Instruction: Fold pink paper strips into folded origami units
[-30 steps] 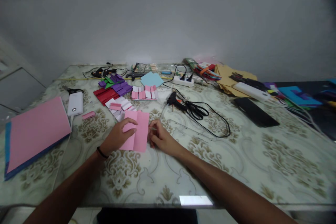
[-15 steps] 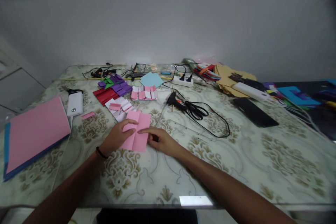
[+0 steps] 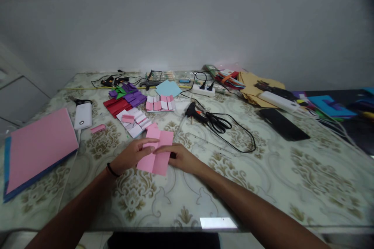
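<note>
While slightly parted left fingers [image 3: 150, 140] hold the creased pink paper [image 3: 160, 163], the right fingers [image 3: 165, 148] clasp its edge.

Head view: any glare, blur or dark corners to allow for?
Head view: a bright white patch, probably a reflection, near the front edge of the table; upper right corner darkened; blue sheet at far right looks soft; central crease of the pink paper readable.

Head-worn camera facing forward, down over table [image 3: 280, 163].
</note>
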Available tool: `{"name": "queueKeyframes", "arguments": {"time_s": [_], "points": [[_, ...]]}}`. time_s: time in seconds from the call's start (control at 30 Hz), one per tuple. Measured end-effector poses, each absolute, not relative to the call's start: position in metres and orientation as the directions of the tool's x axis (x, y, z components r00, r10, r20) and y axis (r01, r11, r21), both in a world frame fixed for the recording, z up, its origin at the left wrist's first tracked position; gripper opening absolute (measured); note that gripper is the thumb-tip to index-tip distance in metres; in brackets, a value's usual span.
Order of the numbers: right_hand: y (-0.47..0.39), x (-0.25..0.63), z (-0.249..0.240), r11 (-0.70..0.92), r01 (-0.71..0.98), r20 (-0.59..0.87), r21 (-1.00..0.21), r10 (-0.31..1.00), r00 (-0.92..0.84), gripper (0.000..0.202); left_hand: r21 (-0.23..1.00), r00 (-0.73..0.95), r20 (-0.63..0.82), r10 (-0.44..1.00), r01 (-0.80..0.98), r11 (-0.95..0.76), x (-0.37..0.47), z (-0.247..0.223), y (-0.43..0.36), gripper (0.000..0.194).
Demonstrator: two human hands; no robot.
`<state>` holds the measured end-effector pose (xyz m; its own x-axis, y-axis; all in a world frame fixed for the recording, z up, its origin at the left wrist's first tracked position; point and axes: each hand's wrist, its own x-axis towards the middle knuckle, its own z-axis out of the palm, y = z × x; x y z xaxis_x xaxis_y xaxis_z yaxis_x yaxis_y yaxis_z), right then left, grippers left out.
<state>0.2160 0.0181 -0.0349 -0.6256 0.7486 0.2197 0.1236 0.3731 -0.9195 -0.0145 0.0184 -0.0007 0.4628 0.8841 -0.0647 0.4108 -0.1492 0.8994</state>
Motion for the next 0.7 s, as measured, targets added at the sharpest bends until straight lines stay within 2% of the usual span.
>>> {"name": "queueKeyframes", "arguments": {"time_s": [0.27,0.7], "points": [[0.0204,0.2163,-0.0403,0.404,0.136,0.227,-0.905,0.727,-0.648,0.02,0.88,0.459,-0.087,0.884,0.452,-0.148,-0.0146,-0.0019,0.0181,0.04],[0.0207,0.2165,-0.0385,0.427,0.094,0.266,-0.9,0.706,-0.656,0.021,0.87,0.433,-0.105,0.895,0.476,-0.128,-0.0144,0.0004,0.0185,0.039]]}}
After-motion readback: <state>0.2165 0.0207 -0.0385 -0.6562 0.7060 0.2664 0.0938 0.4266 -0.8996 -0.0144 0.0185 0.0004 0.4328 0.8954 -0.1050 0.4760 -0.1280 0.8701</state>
